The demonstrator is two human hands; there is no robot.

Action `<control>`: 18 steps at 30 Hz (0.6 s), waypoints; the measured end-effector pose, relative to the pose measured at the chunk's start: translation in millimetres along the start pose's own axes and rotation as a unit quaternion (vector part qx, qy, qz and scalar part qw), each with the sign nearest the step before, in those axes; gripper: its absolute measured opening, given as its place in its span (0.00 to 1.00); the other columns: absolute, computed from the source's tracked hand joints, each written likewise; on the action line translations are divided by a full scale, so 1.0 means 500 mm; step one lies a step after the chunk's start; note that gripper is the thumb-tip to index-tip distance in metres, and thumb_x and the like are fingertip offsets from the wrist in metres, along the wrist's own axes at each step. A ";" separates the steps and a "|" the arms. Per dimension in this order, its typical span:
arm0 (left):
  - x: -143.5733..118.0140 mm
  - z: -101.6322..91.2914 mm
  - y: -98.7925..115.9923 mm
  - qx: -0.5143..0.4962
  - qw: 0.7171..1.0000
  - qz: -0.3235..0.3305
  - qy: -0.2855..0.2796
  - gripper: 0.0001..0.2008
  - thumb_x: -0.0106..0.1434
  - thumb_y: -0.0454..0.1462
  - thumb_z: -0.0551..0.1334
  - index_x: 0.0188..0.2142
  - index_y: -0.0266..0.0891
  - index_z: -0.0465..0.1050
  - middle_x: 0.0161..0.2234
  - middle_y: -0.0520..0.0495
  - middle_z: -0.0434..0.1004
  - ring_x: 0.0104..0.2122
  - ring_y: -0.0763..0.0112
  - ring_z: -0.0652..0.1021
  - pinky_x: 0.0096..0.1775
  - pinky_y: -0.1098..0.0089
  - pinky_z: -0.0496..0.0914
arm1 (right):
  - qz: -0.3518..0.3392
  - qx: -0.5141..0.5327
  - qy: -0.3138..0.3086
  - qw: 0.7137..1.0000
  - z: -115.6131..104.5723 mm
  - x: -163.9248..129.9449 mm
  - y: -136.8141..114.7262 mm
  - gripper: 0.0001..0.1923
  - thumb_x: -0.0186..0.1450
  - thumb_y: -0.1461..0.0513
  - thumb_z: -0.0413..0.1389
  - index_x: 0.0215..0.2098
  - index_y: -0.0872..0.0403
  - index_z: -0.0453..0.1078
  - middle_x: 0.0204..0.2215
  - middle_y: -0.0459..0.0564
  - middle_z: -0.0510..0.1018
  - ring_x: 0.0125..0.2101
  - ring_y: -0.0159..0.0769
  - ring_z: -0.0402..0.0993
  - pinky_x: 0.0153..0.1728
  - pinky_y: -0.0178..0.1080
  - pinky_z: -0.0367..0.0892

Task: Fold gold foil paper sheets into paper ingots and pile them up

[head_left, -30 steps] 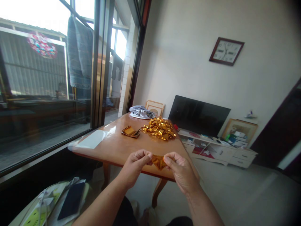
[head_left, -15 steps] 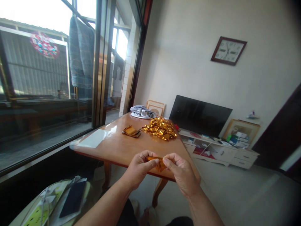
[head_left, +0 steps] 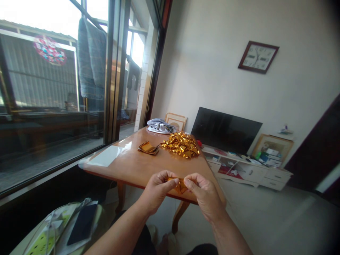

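My left hand and my right hand pinch a small folded piece of gold foil paper between their fingertips, held in the air over the near edge of a wooden table. Most of the piece is hidden by my fingers. Farther back on the table lies a heap of folded gold foil pieces. Left of the heap sits a small stack of flat gold foil sheets.
A bundle of grey-white cloth lies at the table's far end. A glass sliding door runs along the left. A dark phone rests on papers at lower left. A TV on a white cabinet stands behind.
My fingers have shifted on the gold foil piece, pressing it closer together. The camera view moved slightly; the things on the table stayed put.
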State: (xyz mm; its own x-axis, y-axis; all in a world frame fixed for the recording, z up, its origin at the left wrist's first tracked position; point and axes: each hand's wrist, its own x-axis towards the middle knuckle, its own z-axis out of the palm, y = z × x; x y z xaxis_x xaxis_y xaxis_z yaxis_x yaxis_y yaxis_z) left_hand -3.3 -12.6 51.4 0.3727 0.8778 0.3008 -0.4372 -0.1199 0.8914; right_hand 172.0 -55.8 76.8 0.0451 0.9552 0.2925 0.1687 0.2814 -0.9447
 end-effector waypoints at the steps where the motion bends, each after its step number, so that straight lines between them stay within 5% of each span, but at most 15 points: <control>1: 0.000 0.000 0.001 0.000 1.000 0.000 0.000 0.11 0.58 0.41 0.71 0.35 0.34 0.76 0.30 0.47 0.79 0.31 0.71 0.75 0.37 0.71 0.68 | 0.000 -0.001 0.002 1.000 -0.001 0.000 0.001 0.19 0.61 0.47 0.62 0.34 0.54 0.75 0.26 0.47 0.72 0.28 0.34 0.64 0.30 0.37 0.61; 18: -0.006 -0.027 0.029 0.024 0.997 -0.024 -0.062 0.16 0.58 0.43 0.70 0.43 0.35 0.82 0.38 0.42 0.83 0.39 0.63 0.79 0.46 0.66 0.69 | -0.003 0.008 0.001 1.000 -0.021 -0.002 0.013 0.17 0.62 0.49 0.63 0.35 0.53 0.76 0.28 0.46 0.75 0.30 0.34 0.67 0.34 0.37 0.62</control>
State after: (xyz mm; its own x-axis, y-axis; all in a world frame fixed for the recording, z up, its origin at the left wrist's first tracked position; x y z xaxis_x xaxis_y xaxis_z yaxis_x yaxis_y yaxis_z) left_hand -21.7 -11.0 58.8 0.4925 0.8189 0.2947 -0.3775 -0.1041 0.9201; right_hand 183.5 -56.1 71.9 0.0469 0.9530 0.2993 0.1528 0.2893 -0.9450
